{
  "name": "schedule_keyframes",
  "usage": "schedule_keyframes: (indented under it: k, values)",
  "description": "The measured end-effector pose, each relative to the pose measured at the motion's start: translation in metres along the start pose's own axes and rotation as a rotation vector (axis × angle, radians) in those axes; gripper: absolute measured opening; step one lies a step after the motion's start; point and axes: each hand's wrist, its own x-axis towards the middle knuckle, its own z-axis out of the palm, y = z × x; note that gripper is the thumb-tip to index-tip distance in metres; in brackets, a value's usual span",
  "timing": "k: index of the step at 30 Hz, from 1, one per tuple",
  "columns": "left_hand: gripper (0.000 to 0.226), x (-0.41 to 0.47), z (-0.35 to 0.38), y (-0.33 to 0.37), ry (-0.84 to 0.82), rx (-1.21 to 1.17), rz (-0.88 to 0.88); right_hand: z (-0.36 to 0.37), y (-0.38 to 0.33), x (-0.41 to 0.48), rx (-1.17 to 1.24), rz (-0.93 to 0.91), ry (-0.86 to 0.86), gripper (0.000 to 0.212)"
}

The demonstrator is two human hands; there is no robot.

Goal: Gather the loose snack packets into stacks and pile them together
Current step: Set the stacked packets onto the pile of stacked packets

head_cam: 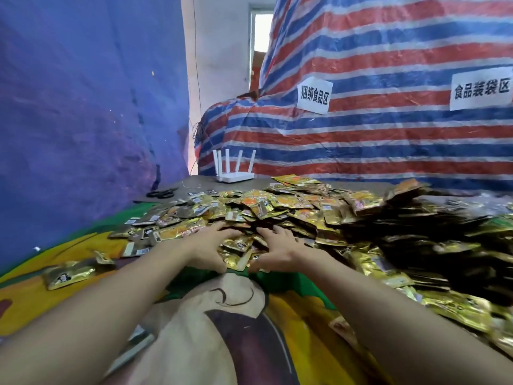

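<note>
A wide heap of gold and orange snack packets (283,207) covers the middle and right of the table. My left hand (206,247) and my right hand (280,247) lie on its near edge, fingers spread and curled around a small bunch of gold packets (238,252) squeezed between them. A single gold packet (69,273) lies apart at the near left. Darker packets (433,245) are piled at the right.
The table wears a colourful printed cloth (230,315). A white router (234,176) with several antennas stands at the far edge, black scissors (162,193) to its left. A blue tarp hangs at left, a striped tarp (388,120) with paper signs behind.
</note>
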Motion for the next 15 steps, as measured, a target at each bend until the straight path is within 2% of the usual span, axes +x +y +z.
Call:
schedule_keyframes:
  k: [3, 6, 9, 15]
  values:
    - [0.098, 0.013, -0.003, -0.005, -0.076, 0.062, 0.093, -0.002, 0.011, 0.009, -0.005, 0.007, -0.093, 0.098]
    - [0.089, 0.023, -0.003, 0.0, -0.046, 0.254, 0.116, -0.006, 0.015, 0.005, -0.086, 0.001, -0.086, 0.092]
    - [0.07, 0.024, 0.012, 0.007, 0.119, 0.399, 0.125, -0.007, 0.007, -0.002, -0.148, -0.07, -0.038, 0.076]
    - [0.045, 0.012, 0.031, 0.01, 0.415, 0.315, 0.129, -0.008, -0.006, -0.021, -0.381, -0.259, 0.1, 0.02]
